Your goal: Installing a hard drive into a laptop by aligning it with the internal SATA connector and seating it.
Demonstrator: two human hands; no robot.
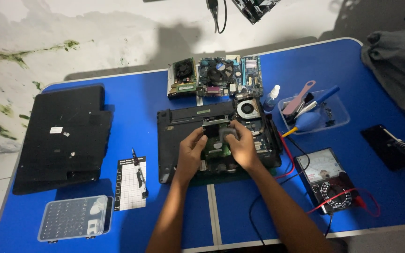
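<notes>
Blue folding table (132,98) against a stained wall: I watch both hands meet over the opened laptop base (174,136). My left hand (192,149) and right hand (241,144) pinch what looks like a drive caddy (215,125) between them, its long axis left to right, equally near both. Beyond, a clear tray (341,119) holds a blue blower and brushes
</notes>
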